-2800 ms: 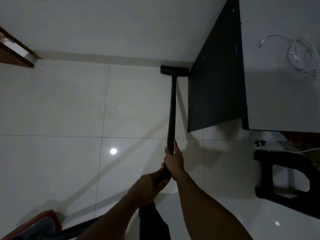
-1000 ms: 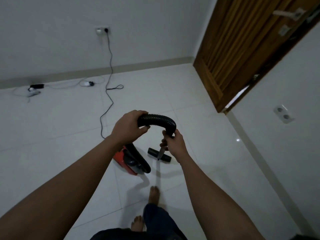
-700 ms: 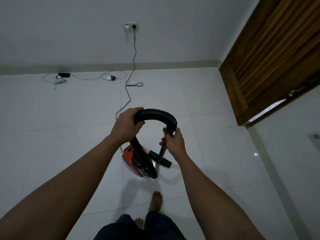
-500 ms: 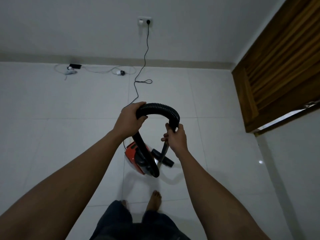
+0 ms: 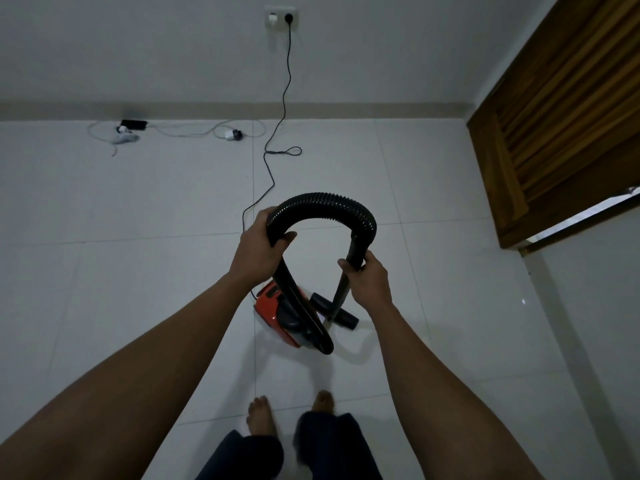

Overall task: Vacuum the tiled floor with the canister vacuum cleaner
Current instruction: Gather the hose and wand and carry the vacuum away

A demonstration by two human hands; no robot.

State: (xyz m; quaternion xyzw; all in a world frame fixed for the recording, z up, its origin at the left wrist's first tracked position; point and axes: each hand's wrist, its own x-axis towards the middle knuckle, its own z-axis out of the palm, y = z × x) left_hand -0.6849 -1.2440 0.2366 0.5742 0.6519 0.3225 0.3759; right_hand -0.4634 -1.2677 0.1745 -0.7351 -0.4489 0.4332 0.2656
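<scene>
Hose (image 5: 322,202): black plastic, ribbed, faint sheen on the ridges.
Wand (image 5: 341,289): smooth black tube, dull finish.
Canister (image 5: 273,313): red-orange plastic shell, glossy; dark grey matt parts on top.
Floor head (image 5: 346,318): black plastic, smooth.
Floor (image 5: 138,237): white tiles, glossy, reflective; light spot at 3 o'clock.
Door (image 5: 554,109), 2 o'clock: brown wood, grooved slats, satin finish.
Wall (image 5: 138,46), 12 o'clock: white, smooth, matt.
Power cord (image 5: 284,98): thin black smooth sheath.
</scene>
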